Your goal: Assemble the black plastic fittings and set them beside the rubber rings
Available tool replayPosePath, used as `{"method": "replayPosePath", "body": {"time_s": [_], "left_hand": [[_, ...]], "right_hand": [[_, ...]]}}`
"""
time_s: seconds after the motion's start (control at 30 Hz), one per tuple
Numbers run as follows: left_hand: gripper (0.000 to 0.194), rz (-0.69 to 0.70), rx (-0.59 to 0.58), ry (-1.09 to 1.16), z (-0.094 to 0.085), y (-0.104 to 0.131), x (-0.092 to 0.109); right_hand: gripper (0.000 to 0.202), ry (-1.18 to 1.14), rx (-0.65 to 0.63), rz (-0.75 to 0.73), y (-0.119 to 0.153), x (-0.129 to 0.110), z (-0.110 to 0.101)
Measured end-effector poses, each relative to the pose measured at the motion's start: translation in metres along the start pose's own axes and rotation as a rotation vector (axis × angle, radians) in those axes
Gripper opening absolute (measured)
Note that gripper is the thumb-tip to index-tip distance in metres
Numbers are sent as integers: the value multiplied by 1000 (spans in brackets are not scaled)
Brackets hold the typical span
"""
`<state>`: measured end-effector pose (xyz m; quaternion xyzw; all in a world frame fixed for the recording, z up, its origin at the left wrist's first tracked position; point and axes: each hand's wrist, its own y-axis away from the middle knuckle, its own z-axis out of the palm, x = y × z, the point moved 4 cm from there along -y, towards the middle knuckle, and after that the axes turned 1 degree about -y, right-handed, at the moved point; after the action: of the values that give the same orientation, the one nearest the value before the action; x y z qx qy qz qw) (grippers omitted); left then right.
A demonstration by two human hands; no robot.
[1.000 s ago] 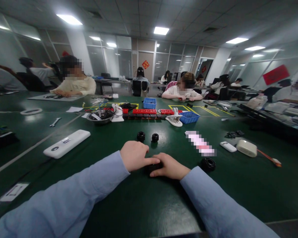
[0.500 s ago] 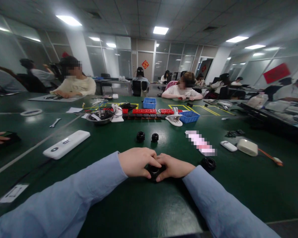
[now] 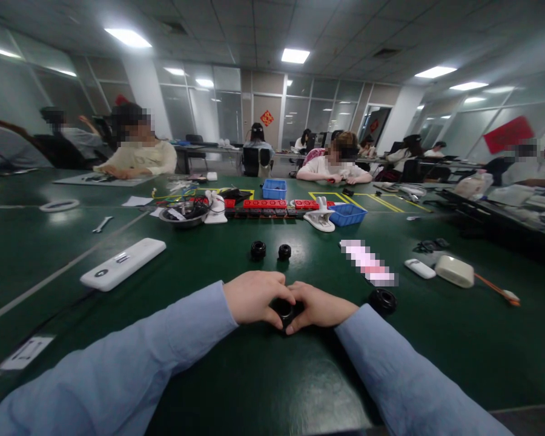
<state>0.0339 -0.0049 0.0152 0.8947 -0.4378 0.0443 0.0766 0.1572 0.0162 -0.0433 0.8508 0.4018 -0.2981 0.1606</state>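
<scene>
A black round part [image 3: 285, 311] with a hollow-looking top, like a lens barrel or small wheel, is between my two hands. My left hand [image 3: 258, 298] curls round its left and far side, thumb at the near edge. From the right, my right hand [image 3: 318, 305] grips it with thumb and fingers, and the fingertips of both hands almost meet above it. The hands hide much of its outline. Two smaller black round parts, a left one [image 3: 258, 250] and a right one [image 3: 284, 252], stand beyond my hands. A wider black ring-shaped part [image 3: 383, 300] lies by my right wrist.
A white power strip-like box [image 3: 123, 264] lies left, a wrench [image 3: 102, 224] beyond it. Across the green table [image 3: 200, 248] are a metal bowl [image 3: 181, 223], white clamps, red blocks and blue baskets [image 3: 347, 215]. A phone [image 3: 367, 263] lies right. Co-workers sit opposite.
My left hand has shifted slightly to the right, and its fingers have moved round the black part, showing more of its top. My right hand keeps its hold almost unchanged.
</scene>
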Motion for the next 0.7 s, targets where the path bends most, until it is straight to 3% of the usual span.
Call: {"method": "replayPosePath", "body": {"time_s": [0.7], "left_hand": [[39,-250,29,-131,-1,-1,6]], "right_hand": [[46,-98,115,49,-4,-1,1]]}}
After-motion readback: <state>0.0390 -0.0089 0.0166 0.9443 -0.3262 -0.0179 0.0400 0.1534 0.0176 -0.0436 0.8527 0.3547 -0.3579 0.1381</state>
